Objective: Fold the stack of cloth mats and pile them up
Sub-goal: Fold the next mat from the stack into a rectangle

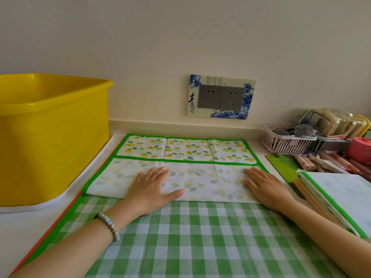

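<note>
The pale counter [24, 223] bears spread mats [200, 237], a green board [283, 165], a pink basket [281, 144].

Yellow tub [52, 137] left; wall socket [220, 97]; pink basket [281, 144] right.

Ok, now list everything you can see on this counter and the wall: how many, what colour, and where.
leaf-print mat: one, white with yellow and green leaves and a green border, centre, near part folded over
checked mat: one, green and white, under it, nearest the camera
folded mats: one pile, count unclear, pale with green edges, right
tub: one, yellow, left
double socket: one, grey in a blue-and-white plate, wall
basket: one, pink, back right
pens or crayons: several, pink, behind the pile
bracelet: one, pale beads, left wrist
left hand: flat on the folded part
right hand: flat on its right end
</note>
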